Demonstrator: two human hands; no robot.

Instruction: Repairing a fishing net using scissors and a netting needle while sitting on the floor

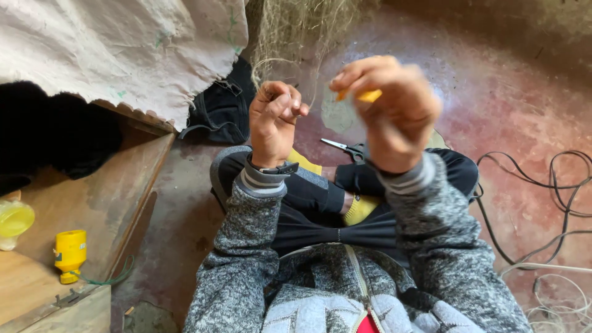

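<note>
A small yellow tool (368,95) is pinched in the closed right hand (388,114), raised above the crossed legs. The left hand (274,117) is curled shut just beside it, fine net threads (290,37) apparently gripped. Scissors (345,147) lie below on the floor (512,98).

A small orange-yellow netting shuttle (368,95) sits pinched in the fingers of the right hand (394,114), mostly hidden (only a short tip shows). Fine pale net twine (290,37) hangs as a loose mesh ahead, strands running down to the left hand (274,120), whose curled fingers grip them.
</note>
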